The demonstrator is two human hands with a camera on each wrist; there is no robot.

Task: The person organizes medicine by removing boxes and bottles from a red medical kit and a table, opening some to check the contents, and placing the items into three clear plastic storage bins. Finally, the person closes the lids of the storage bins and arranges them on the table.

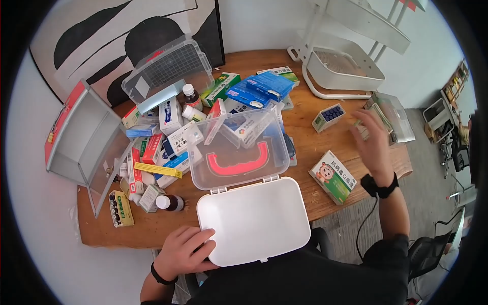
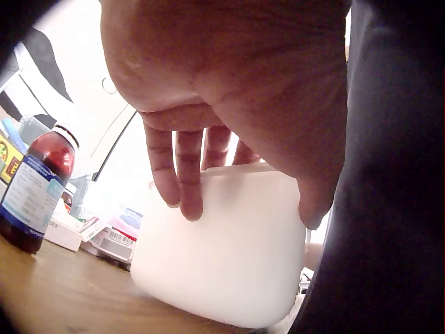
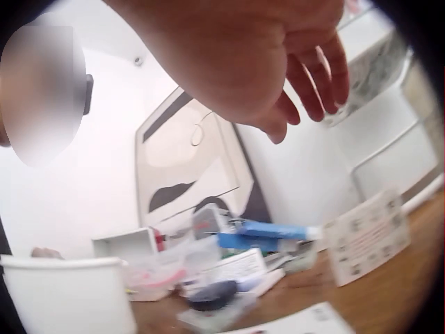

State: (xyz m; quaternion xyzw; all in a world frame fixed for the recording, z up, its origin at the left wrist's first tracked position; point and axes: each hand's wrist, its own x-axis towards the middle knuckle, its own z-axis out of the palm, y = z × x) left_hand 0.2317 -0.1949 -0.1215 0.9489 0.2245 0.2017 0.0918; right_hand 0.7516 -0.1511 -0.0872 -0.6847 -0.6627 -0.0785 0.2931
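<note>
An empty white case (image 1: pixel 254 221) lies with its clear lid (image 1: pixel 239 147), which has a pink handle, folded back towards the pile. My left hand (image 1: pixel 185 251) grips the case's left wall, fingers over the rim in the left wrist view (image 2: pixel 222 250). My right hand (image 1: pixel 372 142) is raised above the table's right side, fingers loosely bent, and holds nothing that shows. Near it stand a small box of dark-capped vials (image 1: pixel 329 118) and, partly behind the fingers, another box (image 1: pixel 378 117). A green and white box with a cartoon figure (image 1: pixel 333 177) lies just left of my right wrist.
Medicine boxes and bottles (image 1: pixel 170 203) crowd the table's left half, with an open clear bin (image 1: pixel 173 71) behind and a grey-white open container (image 1: pixel 86 137) at far left. A white rack (image 1: pixel 345 66) stands at the back right. A clear plastic case (image 1: pixel 401 119) sits at the right edge.
</note>
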